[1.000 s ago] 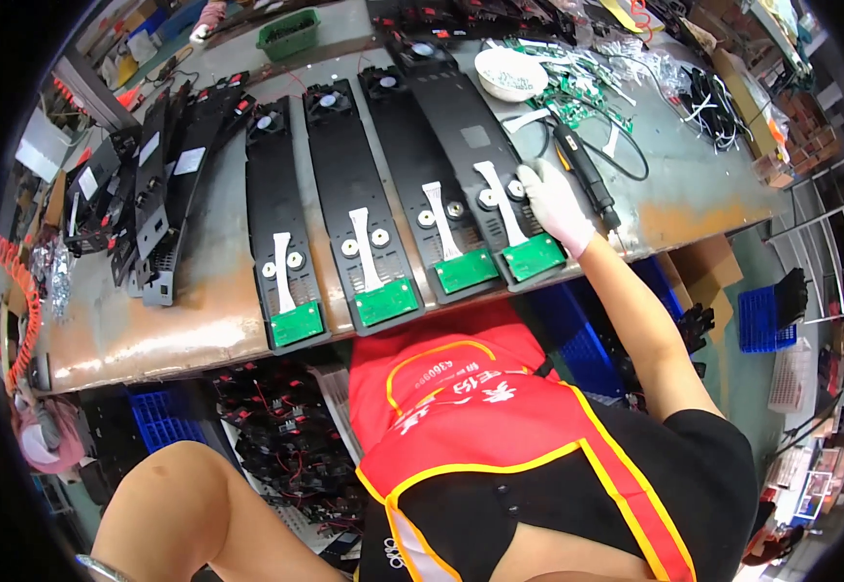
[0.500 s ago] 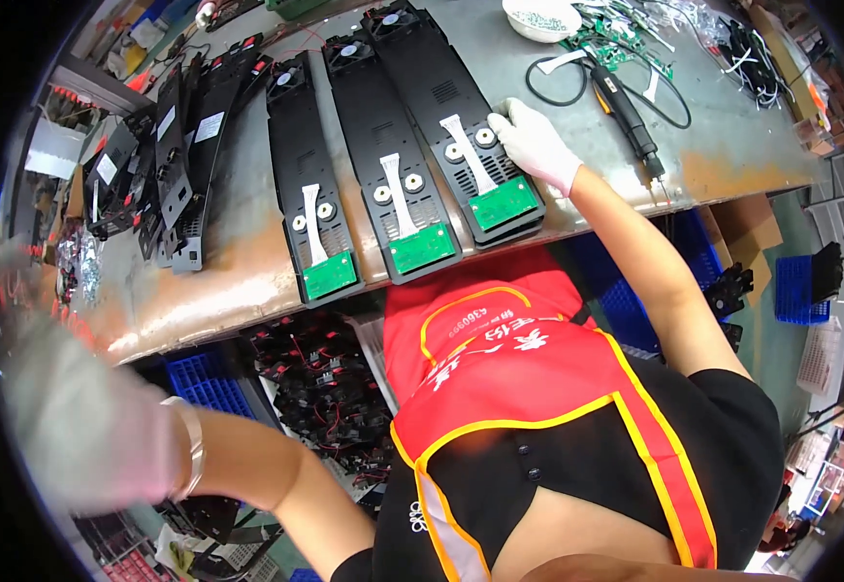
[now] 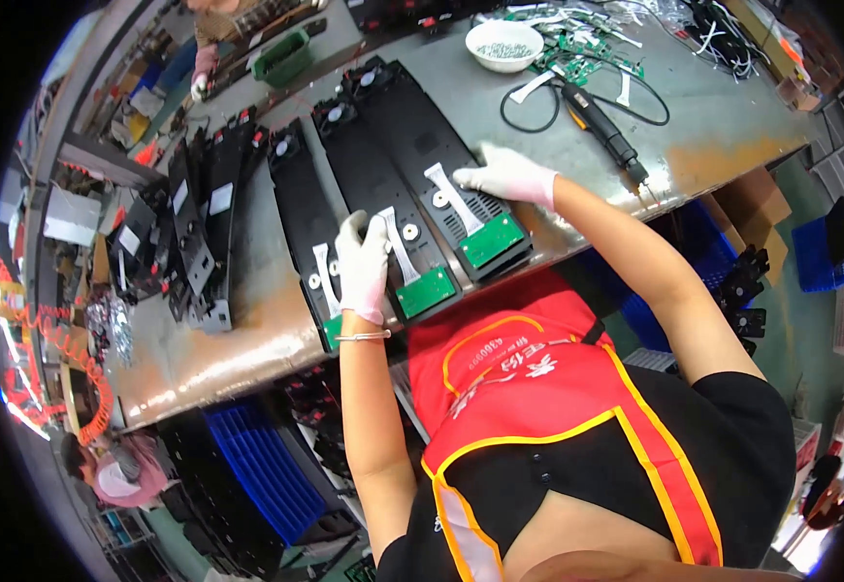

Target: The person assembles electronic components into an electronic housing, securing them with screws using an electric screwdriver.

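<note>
Three long black panels lie side by side on the metal bench, each with a green circuit board at its near end and a white ribbon cable. My left hand (image 3: 362, 267), in a white glove, is over the gap between the left panel (image 3: 304, 209) and the middle panel (image 3: 364, 155), its thumb and fingers loosely bent and apart. It hides part of both. My gloved right hand (image 3: 514, 178) touches the right panel (image 3: 417, 126) at its right edge, fingers spread beside the ribbon cable (image 3: 453, 199) and a round white part (image 3: 440, 199). The near circuit board (image 3: 493, 241) lies just below.
A black power screwdriver (image 3: 604, 126) with a cable lies at right. Behind it stand a white bowl of small parts (image 3: 504, 46) and loose green boards (image 3: 582, 63). More black panels (image 3: 194, 223) lean together at left. Another person's hand (image 3: 201, 82) shows at the far left.
My left hand has come from the blurred lower left onto the panels. My right hand stays by the right panel, its fingers now more spread. The view has shifted.
</note>
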`<action>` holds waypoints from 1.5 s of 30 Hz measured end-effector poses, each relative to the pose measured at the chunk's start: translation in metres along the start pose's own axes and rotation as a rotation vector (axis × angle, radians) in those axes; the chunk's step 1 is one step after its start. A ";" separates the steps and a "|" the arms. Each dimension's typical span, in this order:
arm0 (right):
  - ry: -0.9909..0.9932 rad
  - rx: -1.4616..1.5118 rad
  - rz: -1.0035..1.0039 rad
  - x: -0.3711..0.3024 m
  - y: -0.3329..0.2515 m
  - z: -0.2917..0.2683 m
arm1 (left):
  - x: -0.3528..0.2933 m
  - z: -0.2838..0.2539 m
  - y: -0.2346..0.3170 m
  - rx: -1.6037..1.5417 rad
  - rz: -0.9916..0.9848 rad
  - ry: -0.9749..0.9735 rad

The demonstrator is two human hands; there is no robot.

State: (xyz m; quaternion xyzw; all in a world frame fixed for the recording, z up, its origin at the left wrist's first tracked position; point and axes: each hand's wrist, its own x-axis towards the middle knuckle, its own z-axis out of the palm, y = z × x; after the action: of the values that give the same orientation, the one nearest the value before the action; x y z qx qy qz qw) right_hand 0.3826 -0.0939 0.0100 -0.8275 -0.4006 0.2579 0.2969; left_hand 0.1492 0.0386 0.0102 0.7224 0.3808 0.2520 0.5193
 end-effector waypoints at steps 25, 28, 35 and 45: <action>0.176 0.491 -0.141 -0.034 0.044 0.008 | 0.037 0.051 -0.035 0.461 0.151 0.164; 0.077 0.506 -0.229 -0.044 0.037 0.009 | 0.032 0.046 -0.041 0.243 0.144 0.188; 0.221 0.650 -0.359 -0.055 0.018 0.018 | 0.044 0.038 -0.056 0.283 0.131 0.133; 0.213 0.646 -0.210 -0.096 -0.004 0.024 | -0.017 0.082 -0.037 -0.912 0.075 -0.478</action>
State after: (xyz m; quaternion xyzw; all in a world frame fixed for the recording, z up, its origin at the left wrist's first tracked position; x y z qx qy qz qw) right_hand 0.3123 -0.1634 0.0139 -0.6675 -0.3482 0.2515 0.6082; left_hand 0.1911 -0.0149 -0.0514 0.4731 0.0771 0.2387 0.8445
